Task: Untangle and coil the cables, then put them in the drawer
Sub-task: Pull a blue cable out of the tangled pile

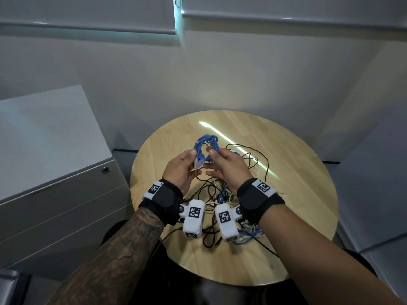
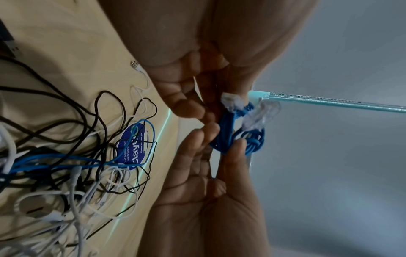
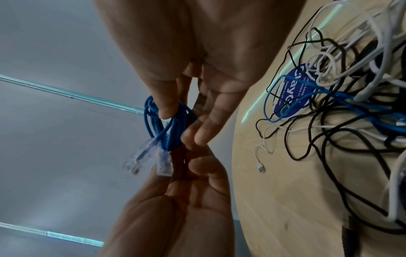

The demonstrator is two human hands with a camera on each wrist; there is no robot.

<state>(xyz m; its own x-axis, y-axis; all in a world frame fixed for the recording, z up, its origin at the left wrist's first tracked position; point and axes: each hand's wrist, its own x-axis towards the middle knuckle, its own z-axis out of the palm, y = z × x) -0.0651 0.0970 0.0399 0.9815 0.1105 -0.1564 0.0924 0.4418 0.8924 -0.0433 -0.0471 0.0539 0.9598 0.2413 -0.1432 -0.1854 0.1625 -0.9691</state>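
1. Head view: both forearms reach over a round table (image 1: 286,216). The left hand (image 1: 181,170) and right hand (image 1: 228,169) pinch a coiled blue cable (image 1: 206,144) above the tangle (image 1: 220,194).
2. Left wrist view: two clear plugs (image 2: 259,115) stick out of the coil.
3. Right wrist view: coiling looks finished; next comes the cabinet (image 1: 55,161) left of the table, all drawers closed.

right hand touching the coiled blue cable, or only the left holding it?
Touching. In the right wrist view the right hand has its thumb pressed on the blue cable coil, fingers behind it. The left hand holds it too.
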